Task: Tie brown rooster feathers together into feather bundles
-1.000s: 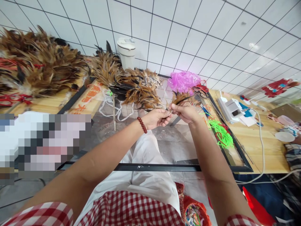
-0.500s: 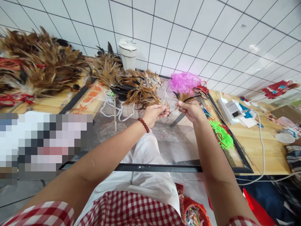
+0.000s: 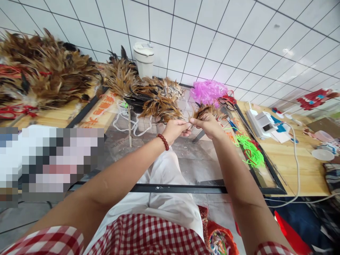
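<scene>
Both hands meet above the glass table top. My right hand is closed around the stems of a small bunch of brown feathers, which fans out away from me. My left hand, with a red bead bracelet on its wrist, pinches at the base of that bunch, fingertips touching the right hand. Just beyond the hands lies a heap of brown and black feathers on the glass.
A larger mass of feathers covers the wooden table at the left. A white lidded cup stands by the tiled wall. Pink plastic netting, green cords, and a white device with cable lie right.
The hands drew apart half a second ago, then came back together; the left fingertips again touch the base of the bunch held in the right hand.
</scene>
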### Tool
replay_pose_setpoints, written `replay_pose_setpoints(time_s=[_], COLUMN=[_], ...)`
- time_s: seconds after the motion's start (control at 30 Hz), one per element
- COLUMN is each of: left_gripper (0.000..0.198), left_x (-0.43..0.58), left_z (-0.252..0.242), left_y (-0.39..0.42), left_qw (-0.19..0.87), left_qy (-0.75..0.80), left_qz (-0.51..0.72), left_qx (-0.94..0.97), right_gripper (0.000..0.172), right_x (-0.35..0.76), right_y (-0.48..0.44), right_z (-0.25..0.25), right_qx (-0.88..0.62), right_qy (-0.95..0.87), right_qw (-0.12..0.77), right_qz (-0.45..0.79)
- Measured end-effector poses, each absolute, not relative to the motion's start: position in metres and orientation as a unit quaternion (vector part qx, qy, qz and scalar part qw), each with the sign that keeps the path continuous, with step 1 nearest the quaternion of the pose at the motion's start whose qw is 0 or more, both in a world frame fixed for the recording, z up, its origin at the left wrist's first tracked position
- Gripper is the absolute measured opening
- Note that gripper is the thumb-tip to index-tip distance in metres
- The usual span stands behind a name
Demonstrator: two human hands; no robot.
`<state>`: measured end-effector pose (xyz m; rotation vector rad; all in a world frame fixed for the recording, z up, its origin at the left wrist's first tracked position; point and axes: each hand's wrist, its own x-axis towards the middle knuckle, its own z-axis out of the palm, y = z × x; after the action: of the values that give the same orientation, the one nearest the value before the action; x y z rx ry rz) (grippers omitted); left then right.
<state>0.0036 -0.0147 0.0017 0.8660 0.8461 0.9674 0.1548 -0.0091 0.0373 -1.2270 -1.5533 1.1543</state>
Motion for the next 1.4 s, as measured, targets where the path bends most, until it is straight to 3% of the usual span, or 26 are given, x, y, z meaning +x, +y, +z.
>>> replay_pose_setpoints(time_s=[0.17,0.37,0.53,0.7,0.83,1.0,1.07,1.17,1.3,1.4], left_gripper=[0.023,0.024,0.020,0.017,0.016,0.017,0.018,0.018,0.016,0.014], left_x=[-0.002,-0.003,-0.004,-0.004,-0.003,-0.004,-0.004,-0.004,-0.003,-0.002], left_z=[0.001,-0.001,-0.003,0.000,0.000,0.003,0.004,0.003,0.000,-0.002], left_y=[-0.010,-0.011,-0.011,-0.011,-0.012,-0.010,-0.008,-0.005,-0.003,-0.003], left_qw=[0.763,0.795,0.803,0.810,0.815,0.791,0.756,0.722,0.705,0.696], left_qy=[0.332,0.301,0.299,0.283,0.263,0.271,0.291,0.318,0.330,0.330], left_qz=[0.438,0.356,0.312,0.367,0.404,0.456,0.507,0.548,0.568,0.574], left_qx=[0.339,0.387,0.410,0.359,0.322,0.306,0.295,0.278,0.270,0.277], right_gripper=[0.044,0.037,0.039,0.037,0.072,0.077,0.064,0.026,0.023,0.015], right_x=[0.161,0.156,0.154,0.158,0.155,0.158,0.166,0.175,0.170,0.164], right_y=[-0.006,-0.007,-0.010,-0.010,-0.011,-0.005,0.000,0.007,0.007,0.002], right_z=[0.034,0.033,0.033,0.033,0.032,0.027,0.022,0.012,0.004,0.010], right_qx=[-0.477,-0.483,-0.471,-0.471,-0.471,-0.498,-0.534,-0.626,-0.681,-0.667], right_qy=[-0.591,-0.639,-0.647,-0.667,-0.744,-0.752,-0.740,-0.711,-0.700,-0.722], right_qw=[0.441,0.412,0.369,0.402,0.387,0.397,0.378,0.304,0.204,0.145], right_qz=[0.479,0.435,0.474,0.413,0.273,0.172,0.154,0.104,0.071,0.114])
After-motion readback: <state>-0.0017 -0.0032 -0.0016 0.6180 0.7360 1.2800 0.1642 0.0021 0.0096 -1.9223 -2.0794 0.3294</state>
